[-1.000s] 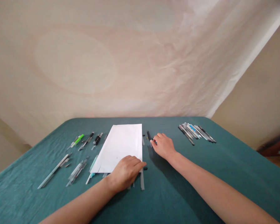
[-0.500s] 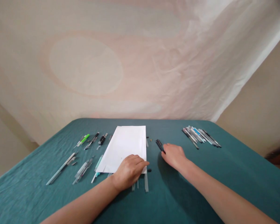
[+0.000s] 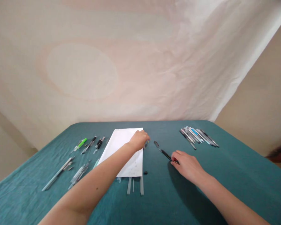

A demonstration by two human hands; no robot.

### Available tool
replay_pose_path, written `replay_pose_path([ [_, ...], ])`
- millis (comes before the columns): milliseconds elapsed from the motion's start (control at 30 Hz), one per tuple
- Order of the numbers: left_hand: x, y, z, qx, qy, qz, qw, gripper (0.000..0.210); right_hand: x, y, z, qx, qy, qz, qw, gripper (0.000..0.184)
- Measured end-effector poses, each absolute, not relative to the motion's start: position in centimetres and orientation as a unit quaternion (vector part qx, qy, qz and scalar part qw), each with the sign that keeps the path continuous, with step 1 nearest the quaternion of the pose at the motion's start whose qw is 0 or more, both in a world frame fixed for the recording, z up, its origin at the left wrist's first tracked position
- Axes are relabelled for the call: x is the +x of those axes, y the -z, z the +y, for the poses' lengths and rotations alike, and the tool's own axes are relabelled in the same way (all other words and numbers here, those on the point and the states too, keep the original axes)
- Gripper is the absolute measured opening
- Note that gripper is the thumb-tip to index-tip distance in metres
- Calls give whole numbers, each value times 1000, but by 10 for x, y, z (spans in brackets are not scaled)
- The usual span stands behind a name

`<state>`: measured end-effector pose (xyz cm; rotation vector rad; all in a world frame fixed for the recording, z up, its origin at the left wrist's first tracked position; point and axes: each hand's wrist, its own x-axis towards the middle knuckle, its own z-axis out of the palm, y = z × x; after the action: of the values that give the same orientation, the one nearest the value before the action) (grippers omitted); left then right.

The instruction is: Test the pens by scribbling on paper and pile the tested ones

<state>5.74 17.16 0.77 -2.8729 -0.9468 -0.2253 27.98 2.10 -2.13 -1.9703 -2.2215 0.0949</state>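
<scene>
My right hand (image 3: pixel 186 162) is closed around the rear end of a black pen (image 3: pixel 165 154), whose uncovered tip points up and left, close to the cloth. Just beyond that tip lies a dark pen cap (image 3: pixel 156 144), apart from the pen. My left hand (image 3: pixel 139 140) is over the upper right edge of a white sheet of paper (image 3: pixel 125 137), its fingers curled and pinched above small pieces (image 3: pixel 144 147); whether anything is between them is hidden. Clear tubes (image 3: pixel 141 187) stick out from under the sheet's near edge.
Several pens (image 3: pixel 199 137) lie in a bundle at the far right. On the left are a green pen (image 3: pixel 81 143), black pen parts (image 3: pixel 100 143), a long pale tube (image 3: pixel 57 174) and clear pen parts (image 3: pixel 79 175). A small black piece (image 3: pixel 145 172) lies beside the sheet.
The pen and its cap are now apart, and my right hand has drawn the pen toward me and right. My left hand has moved from the sheet's near edge to its far right edge.
</scene>
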Motion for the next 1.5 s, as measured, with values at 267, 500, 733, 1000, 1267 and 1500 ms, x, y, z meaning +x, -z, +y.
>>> replay_pose_path([
  [267,83,10,198,-954,8,-296,48,16,286,21,23,-669,-53,-736,93,6],
  [500,87,14,169,-961,19,-276,21,12,297,25,25,-668,-92,-732,95,16],
  [733,97,16,127,-962,44,-269,-13,19,302,23,25,-653,-142,-739,83,16],
  [1000,108,17,110,-952,30,-304,-3,11,312,33,29,-624,-188,-750,115,14],
  [1267,41,-12,97,-926,73,-366,49,14,324,32,35,-603,-176,-742,233,12],
  [1500,-7,-1,99,-901,99,-415,84,17,319,38,37,-593,-143,-748,260,14],
])
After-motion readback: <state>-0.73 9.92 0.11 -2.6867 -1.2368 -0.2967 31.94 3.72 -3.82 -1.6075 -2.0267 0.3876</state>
